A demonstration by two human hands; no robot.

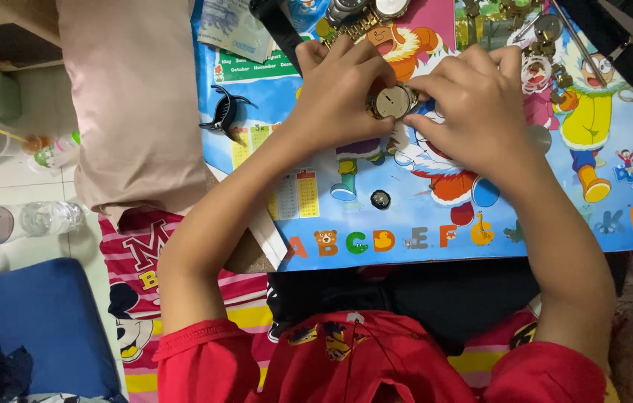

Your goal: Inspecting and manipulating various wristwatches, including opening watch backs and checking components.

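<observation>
Head view: left hand [339, 93] and right hand [473, 101] each close their grip on the round watch case [392, 102].

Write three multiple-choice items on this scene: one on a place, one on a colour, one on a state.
1. Where does the black hair clip lie?
A. on the mat's left edge
B. on the floor
C. on the pillow

2. What colour are the person's sleeves?
A. green
B. red
C. white

3. How is the round watch case held?
A. by the left hand alone
B. it lies untouched
C. between both hands

Key: 1 A, the clip sits on the mat beside the pillow; 2 B, both sleeves are red; 3 C, left hand and right hand pinch it.
</observation>
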